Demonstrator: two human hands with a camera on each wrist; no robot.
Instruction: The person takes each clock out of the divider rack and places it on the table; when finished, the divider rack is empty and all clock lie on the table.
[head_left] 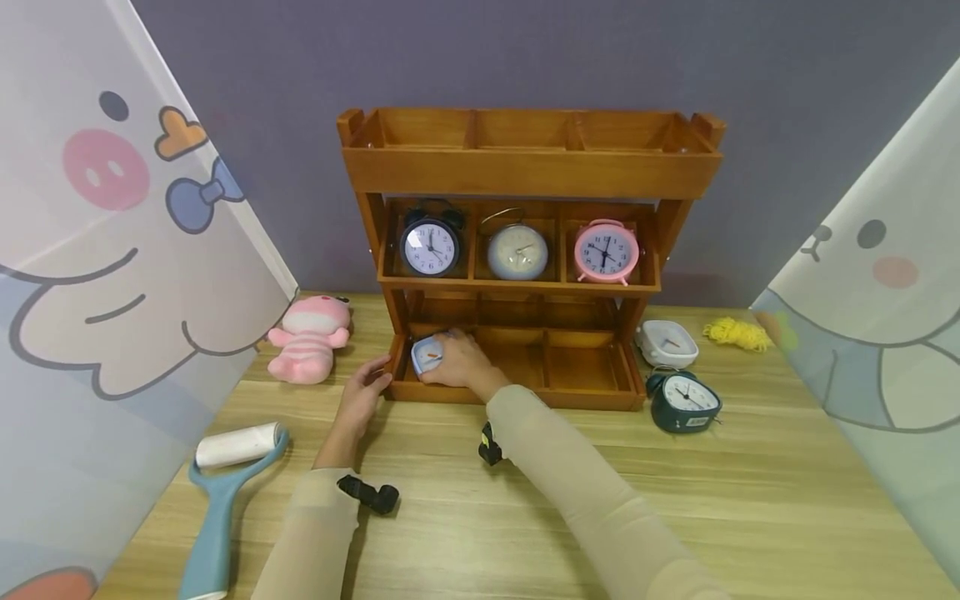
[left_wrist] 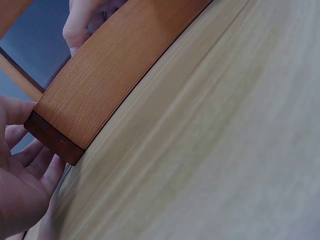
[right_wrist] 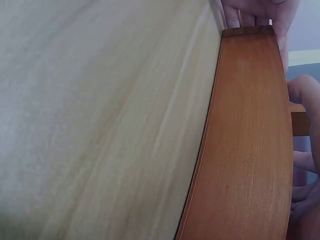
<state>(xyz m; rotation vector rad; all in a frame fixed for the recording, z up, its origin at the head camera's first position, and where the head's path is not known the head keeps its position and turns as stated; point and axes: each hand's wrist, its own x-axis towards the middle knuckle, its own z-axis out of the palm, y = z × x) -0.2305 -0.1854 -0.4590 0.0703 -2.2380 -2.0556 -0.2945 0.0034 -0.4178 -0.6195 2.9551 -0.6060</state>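
A light blue alarm clock (head_left: 427,356) sits in the left compartment of the bottom tier of a brown wooden shelf (head_left: 525,173). My right hand (head_left: 462,363) grips this clock from its right side and hides part of it. At the shelf's lower left corner, my left hand (head_left: 362,395) holds the end wall; in the left wrist view the thumb lies over the edge and the fingers (left_wrist: 40,160) against the outside. On the middle tier stand a black alarm clock (head_left: 431,247), a pale round clock (head_left: 518,252) and a pink alarm clock (head_left: 607,252).
Right of the shelf are a white clock (head_left: 667,343), a dark green alarm clock (head_left: 684,402) and a bundle of yellow cord (head_left: 738,333). To the left lie a pink striped plush toy (head_left: 308,342) and a blue-handled lint roller (head_left: 219,508). Cartoon-printed panels flank the wooden table (head_left: 780,500).
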